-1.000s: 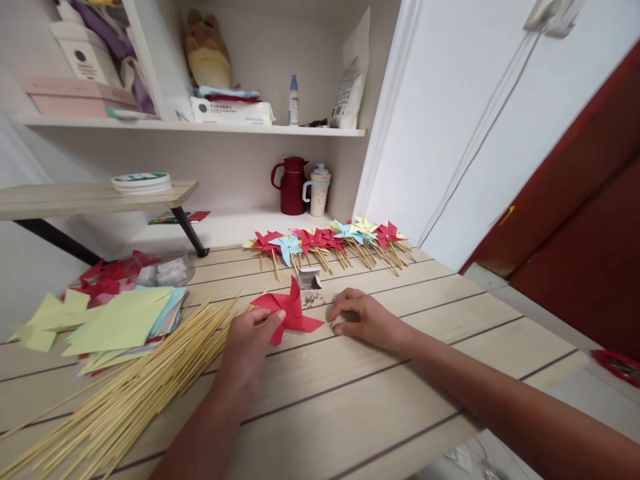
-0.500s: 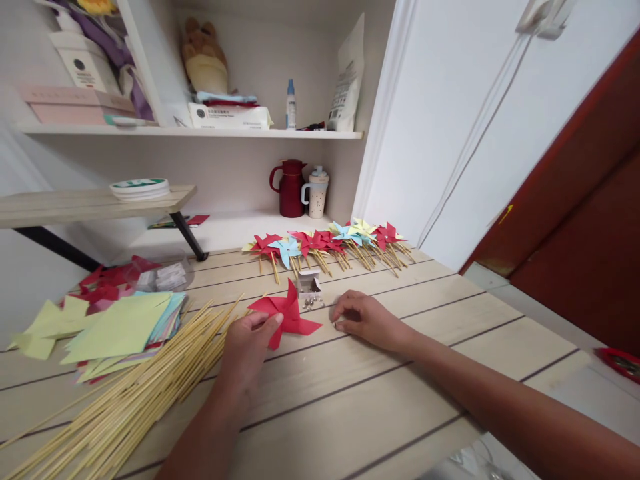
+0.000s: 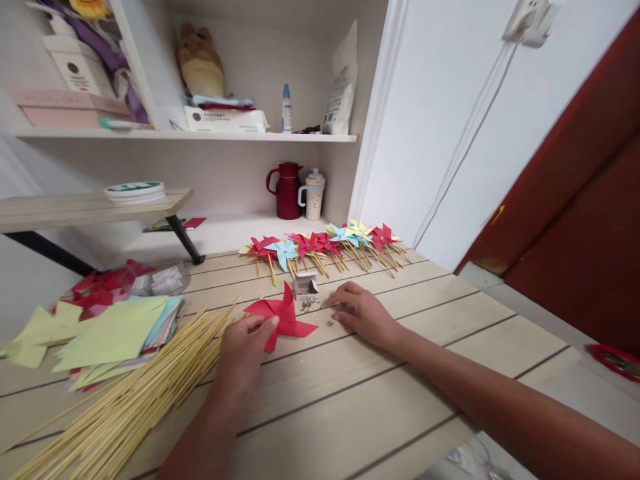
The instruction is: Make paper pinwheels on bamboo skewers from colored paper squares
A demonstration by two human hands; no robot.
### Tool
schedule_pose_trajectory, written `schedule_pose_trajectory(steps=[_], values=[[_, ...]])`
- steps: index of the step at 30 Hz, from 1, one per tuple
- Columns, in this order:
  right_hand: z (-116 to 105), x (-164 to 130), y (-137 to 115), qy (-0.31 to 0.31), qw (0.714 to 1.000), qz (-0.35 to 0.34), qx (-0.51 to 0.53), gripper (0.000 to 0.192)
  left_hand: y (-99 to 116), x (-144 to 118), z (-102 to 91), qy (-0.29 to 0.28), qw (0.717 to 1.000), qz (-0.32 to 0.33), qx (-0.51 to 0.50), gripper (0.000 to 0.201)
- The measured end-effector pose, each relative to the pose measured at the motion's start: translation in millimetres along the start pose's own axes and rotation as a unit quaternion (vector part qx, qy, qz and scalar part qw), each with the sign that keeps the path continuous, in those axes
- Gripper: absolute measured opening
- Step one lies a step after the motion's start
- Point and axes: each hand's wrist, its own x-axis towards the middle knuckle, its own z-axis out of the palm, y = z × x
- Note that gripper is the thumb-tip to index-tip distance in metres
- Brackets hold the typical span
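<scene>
My left hand (image 3: 243, 347) pinches the near edge of a red paper pinwheel (image 3: 283, 317) lying flat on the wooden table (image 3: 350, 400). My right hand (image 3: 361, 311) rests on the table just right of it, fingertips reaching toward small metal pins (image 3: 309, 304) scattered beside a little open white box (image 3: 305, 285). One loose pin (image 3: 329, 323) lies under the right hand's fingers. I cannot tell whether the right hand holds a pin.
A heap of bamboo skewers (image 3: 135, 393) lies at the left front, next to stacked coloured paper squares (image 3: 107, 330). A row of finished pinwheels on sticks (image 3: 320, 243) lies at the back. A red jug (image 3: 287, 190) and cup (image 3: 313, 195) stand beyond.
My right hand has slid a little left and away from me, toward the pins by the box. The left hand and red pinwheel have stayed almost still.
</scene>
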Motion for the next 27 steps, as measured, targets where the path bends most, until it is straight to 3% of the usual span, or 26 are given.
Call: schedule_pose_trajectory(steps=[3, 7, 17, 20, 23, 27], values=[[-3, -3, -7, -0.005, 1.000, 0.000, 0.000, 0.015, 1, -1, -0.2, 0.002, 1.000, 0.014, 0.004, 0.033], [-5, -3, -17, -0.045, 0.999, -0.016, 0.018, 0.026, 1, -1, -0.2, 0.004, 1.000, 0.020, 0.003, 0.032], [-9, -5, -13, -0.131, 0.986, -0.021, 0.101, 0.026, 1, 0, -0.7, -0.002, 1.000, 0.018, 0.002, 0.032], [-14, -8, -8, -0.087, 0.986, 0.025, 0.141, 0.024, 2, 0, -0.5, -0.002, 1.000, 0.012, 0.004, 0.035], [-18, -11, -3, -0.053, 0.990, 0.070, 0.109, 0.018, 2, 0, -0.3, -0.003, 1.000, 0.010, 0.003, 0.033], [-18, -15, -1, -0.084, 0.993, 0.019, 0.075, 0.018, 0, 1, -0.4, -0.003, 1.000, 0.004, 0.002, 0.030]])
